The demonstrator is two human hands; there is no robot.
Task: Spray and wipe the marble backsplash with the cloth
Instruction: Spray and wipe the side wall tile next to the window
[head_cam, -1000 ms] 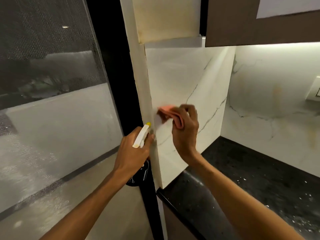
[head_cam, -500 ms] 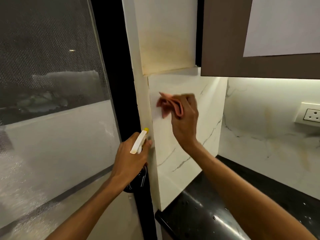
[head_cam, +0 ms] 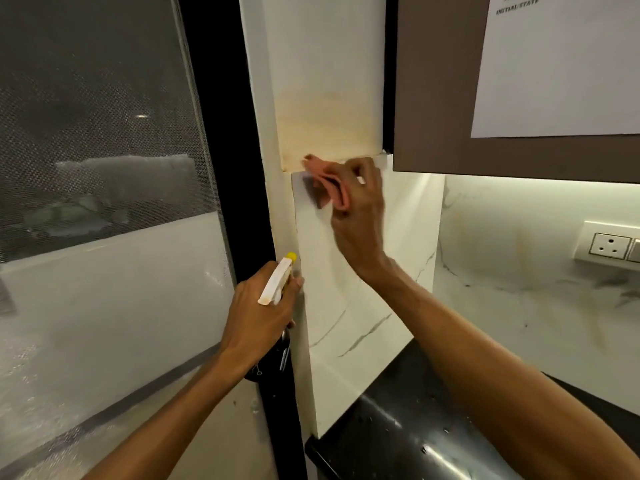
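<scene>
My right hand (head_cam: 360, 216) presses a crumpled pink cloth (head_cam: 325, 181) against the top edge of the white marble backsplash side panel (head_cam: 346, 306), just under a yellow-stained wall strip. My left hand (head_cam: 259, 313) grips a spray bottle; its white head with a yellow nozzle (head_cam: 277, 278) pointing up at the panel's left edge shows, and the dark body (head_cam: 273, 358) hangs below my hand, mostly hidden. A second marble backsplash (head_cam: 519, 289) with grey veins runs along the back wall to the right.
A brown upper cabinet (head_cam: 440, 98) with a white paper sheet (head_cam: 554, 64) taped on it hangs close above my right hand. A wall socket (head_cam: 609, 245) sits on the back marble. The black countertop (head_cam: 398, 438) carries water drops. A mesh window (head_cam: 97, 133) fills the left.
My right hand has wiped the cloth upward along the side panel, from its middle to its top edge. My left hand keeps the spray bottle in about the same place.
</scene>
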